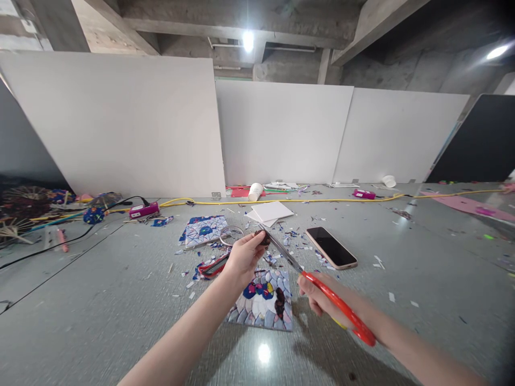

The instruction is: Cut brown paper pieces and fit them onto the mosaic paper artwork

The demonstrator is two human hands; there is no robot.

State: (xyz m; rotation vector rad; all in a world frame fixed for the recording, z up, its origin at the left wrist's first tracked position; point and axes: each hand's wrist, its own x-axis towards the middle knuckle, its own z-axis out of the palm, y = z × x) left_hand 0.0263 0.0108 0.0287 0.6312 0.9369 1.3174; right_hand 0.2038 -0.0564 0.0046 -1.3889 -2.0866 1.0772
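Note:
My right hand (322, 297) grips red-handled scissors (317, 284), their steel blades pointing up and left. My left hand (243, 257) pinches a small dark paper piece (264, 237) right at the blade tips. Under both hands lies a patterned sheet (263, 303) with blue, pink and yellow shapes on a mosaic print. A second patterned sheet (203, 230) lies farther back to the left, with a clear ring (231, 235) beside it. Paper scraps litter the grey table (100, 300) around them.
A black phone (331, 247) lies right of the blades. White cards (270, 212) and a tipped paper cup (255, 191) sit behind. A yellow cable (322, 200) runs along white partition boards. A second red-handled tool (213, 266) lies left of my left hand. Paper umbrellas (24, 206) crowd the far left.

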